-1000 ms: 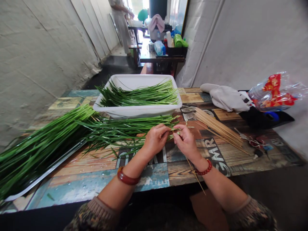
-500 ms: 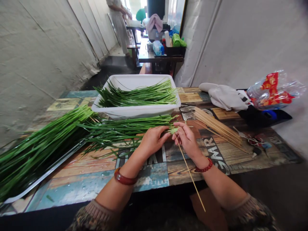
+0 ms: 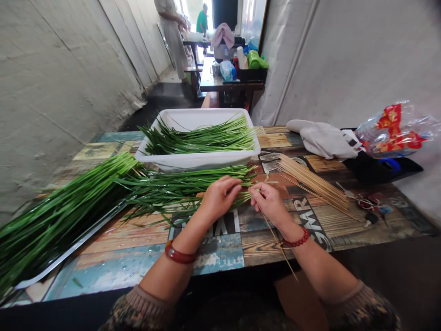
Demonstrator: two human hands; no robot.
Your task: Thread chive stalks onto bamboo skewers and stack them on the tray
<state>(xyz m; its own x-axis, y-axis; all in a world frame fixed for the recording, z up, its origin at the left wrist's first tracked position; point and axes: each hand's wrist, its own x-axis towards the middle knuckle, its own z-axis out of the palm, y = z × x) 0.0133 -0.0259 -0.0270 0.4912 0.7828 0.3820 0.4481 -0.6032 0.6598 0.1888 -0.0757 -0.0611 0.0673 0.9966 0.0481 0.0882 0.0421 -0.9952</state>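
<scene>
My right hand is closed in a pinch on a thin bamboo skewer, which slants down toward the table's front edge. Just left of it, my left hand has its fingers curled round a few garlic chives, whose pale stem ends poke out toward the right fingertips. The skewer's tip is hidden at the right fingers. Behind my left hand lies a loose row of garlic chives on the table. More skewers lie in a pile to the right.
A white plastic tub with garlic chives stands behind the row. At left, a big heap of chives rests on a metal tray. A pale cap, plastic bag and keys sit at right. People stand far back.
My right hand has drawn its fingers into a tighter pinch beside the stem ends. The skewer's lower end has risen a little. My left hand stays nearly in place.
</scene>
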